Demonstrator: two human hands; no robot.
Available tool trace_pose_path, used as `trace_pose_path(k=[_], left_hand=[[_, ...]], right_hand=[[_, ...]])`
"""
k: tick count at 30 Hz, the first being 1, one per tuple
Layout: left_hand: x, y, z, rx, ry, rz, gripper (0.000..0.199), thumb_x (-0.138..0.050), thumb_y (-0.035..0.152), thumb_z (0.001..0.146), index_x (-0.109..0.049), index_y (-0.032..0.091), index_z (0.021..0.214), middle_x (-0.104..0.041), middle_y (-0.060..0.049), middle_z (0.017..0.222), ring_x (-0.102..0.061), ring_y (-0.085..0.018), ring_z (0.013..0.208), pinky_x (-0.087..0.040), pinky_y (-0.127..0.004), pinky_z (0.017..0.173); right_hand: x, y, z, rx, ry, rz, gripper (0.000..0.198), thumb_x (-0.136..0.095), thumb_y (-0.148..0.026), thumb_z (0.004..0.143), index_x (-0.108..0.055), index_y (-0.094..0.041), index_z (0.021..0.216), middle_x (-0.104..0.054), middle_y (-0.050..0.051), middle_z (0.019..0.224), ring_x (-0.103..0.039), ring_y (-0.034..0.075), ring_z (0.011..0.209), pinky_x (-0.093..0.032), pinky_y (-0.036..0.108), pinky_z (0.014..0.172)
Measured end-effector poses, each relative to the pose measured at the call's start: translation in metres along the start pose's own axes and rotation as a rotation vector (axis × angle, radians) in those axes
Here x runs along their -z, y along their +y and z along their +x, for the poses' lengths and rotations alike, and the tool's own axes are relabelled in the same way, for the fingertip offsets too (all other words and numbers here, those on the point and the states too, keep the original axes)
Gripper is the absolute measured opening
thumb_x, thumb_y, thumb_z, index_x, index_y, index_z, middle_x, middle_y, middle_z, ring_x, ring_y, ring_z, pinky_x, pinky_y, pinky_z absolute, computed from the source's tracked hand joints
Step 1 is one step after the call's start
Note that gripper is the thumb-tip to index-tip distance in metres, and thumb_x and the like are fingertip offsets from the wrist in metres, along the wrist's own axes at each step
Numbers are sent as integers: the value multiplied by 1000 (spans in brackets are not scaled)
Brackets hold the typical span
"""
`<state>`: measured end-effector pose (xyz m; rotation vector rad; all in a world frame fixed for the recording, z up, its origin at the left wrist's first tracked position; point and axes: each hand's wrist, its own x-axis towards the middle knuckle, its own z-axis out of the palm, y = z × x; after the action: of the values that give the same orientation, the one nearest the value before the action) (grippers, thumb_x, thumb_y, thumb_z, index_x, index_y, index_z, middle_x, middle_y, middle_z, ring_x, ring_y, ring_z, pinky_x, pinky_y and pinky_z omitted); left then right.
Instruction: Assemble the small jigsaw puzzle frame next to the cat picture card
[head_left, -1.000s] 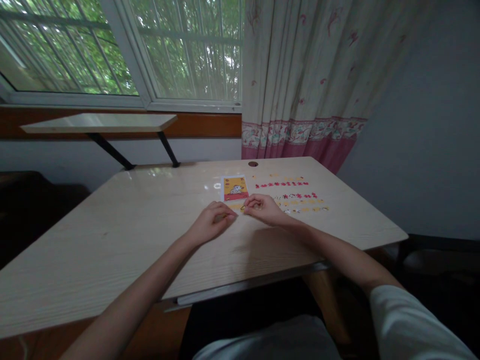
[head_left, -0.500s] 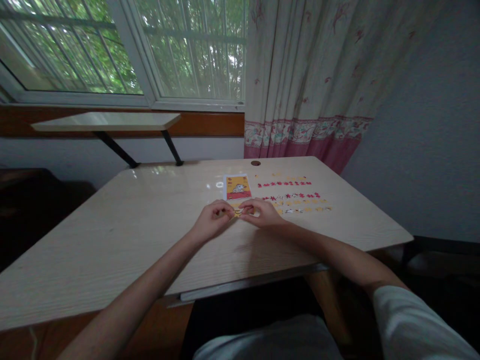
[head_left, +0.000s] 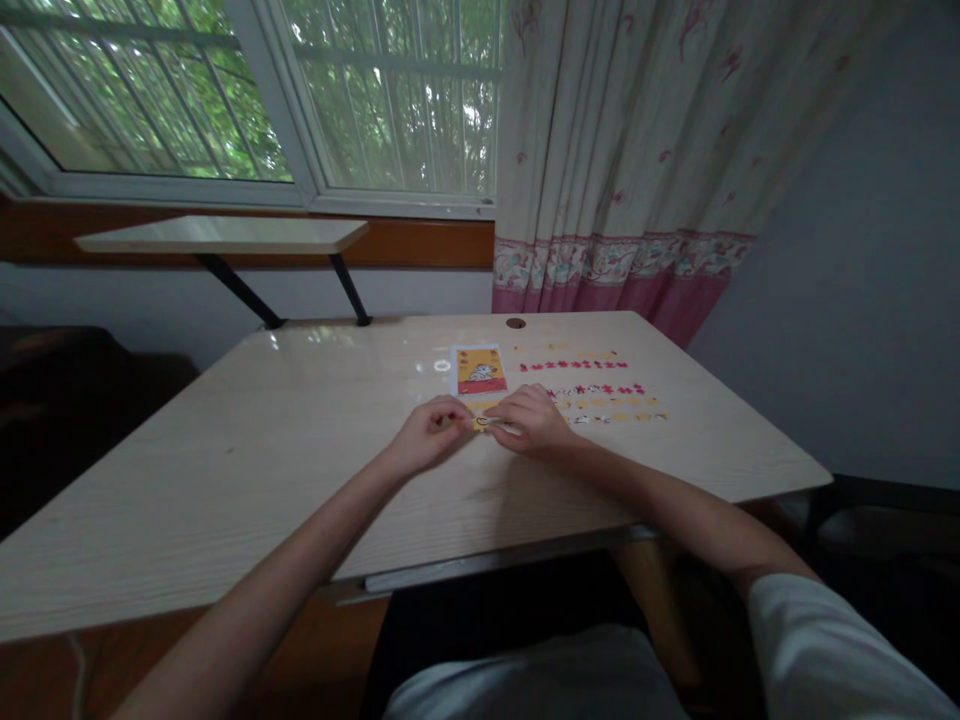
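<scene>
Between the fingertips of both hands is a small yellow puzzle piece (head_left: 481, 424) with a dark curved line on it; whether it is one piece or joined pieces I cannot tell. My left hand (head_left: 429, 432) pinches its left side, thumb and finger together. On the right side, my right hand (head_left: 534, 422) pinches it too, covering part of it. Just beyond the fingertips lies a yellow strip of puzzle pieces (head_left: 478, 406), partly hidden. A picture card (head_left: 480, 371) with a white spotted animal on orange and red lies behind that.
Rows of red puzzle pieces (head_left: 574, 365) and yellow puzzle pieces (head_left: 622, 416) lie right of the card on the wooden desk (head_left: 247, 480). A small raised shelf (head_left: 225, 236) stands at the back left. A round cable hole (head_left: 516, 323) is near the back edge, below the curtain (head_left: 615, 180).
My right hand's fingers have shifted slightly and stretched out more, so the yellow piece shows more clearly between the hands. The view has moved a little.
</scene>
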<state>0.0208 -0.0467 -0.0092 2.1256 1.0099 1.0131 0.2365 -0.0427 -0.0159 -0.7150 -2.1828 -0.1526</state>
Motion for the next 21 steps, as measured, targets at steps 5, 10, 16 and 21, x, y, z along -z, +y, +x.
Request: trace_pose_path(k=[5,10,16,21], left_hand=[[24,-19,-1,-65,20,228,21,-50,31,87,-66,18,93,-62,-7,93,-55,-18,87,-43,-34,80],[38,-49,-3,-132,-72,461,23,-50,25,85,-66,19,100,-58,-8,97,-52,-21,93,-42,-39,86],[37,-51,-3,-133,-111,490,27,-48,22,84,-68,17,103,-56,-10,98,-51,-22,93,-42,-39,85],[36,-51,-5,-168,-128,493,28,-48,20,83,-70,20,100,-56,-8,95,-50,-20,90,-41,-37,84]], right_hand=[[8,4,2,-182,-10,103,20,-60,-38,81,-69,-22,89,-68,5,79,-57,18,78,-39,34,78],[9,9,-1,-248,-20,167,23,-62,-42,79,-69,-23,89,-67,5,81,-56,19,81,-38,36,81],[9,8,-1,-191,-22,123,23,-63,-41,79,-70,-21,89,-68,5,82,-56,19,81,-37,35,80],[-5,-1,9,-205,-286,145,18,-66,-35,77,-70,-21,87,-69,4,85,-57,18,85,-35,33,81]])
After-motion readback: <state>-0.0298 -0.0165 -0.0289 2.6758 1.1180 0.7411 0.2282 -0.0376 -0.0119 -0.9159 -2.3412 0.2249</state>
